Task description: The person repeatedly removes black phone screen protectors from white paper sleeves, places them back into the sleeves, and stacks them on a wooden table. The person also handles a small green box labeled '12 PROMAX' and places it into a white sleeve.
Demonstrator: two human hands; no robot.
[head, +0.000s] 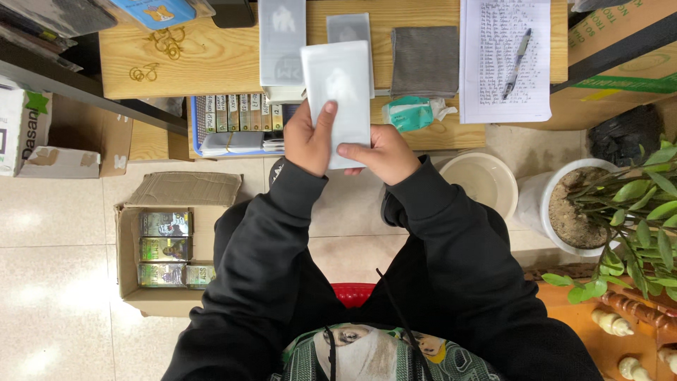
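Both of my hands hold up a flat white translucent pouch [337, 88] with a faint pale figure on it, in front of the wooden desk [211, 60]. My left hand [307, 141] grips its lower left edge, thumb pressed on the front. My right hand [377, 156] pinches the lower right corner. Behind it on the desk lie two similar pouches [282, 42], one partly hidden by the held one.
A grey cloth [424, 60], a green wipes pack [411, 113] and a written sheet with a pen [517, 63] lie on the desk. A blue tray of small boxes [236, 116] sits under it. A cardboard box [169, 254] stands left, a basin [483, 180] and potted plant [585, 212] right.
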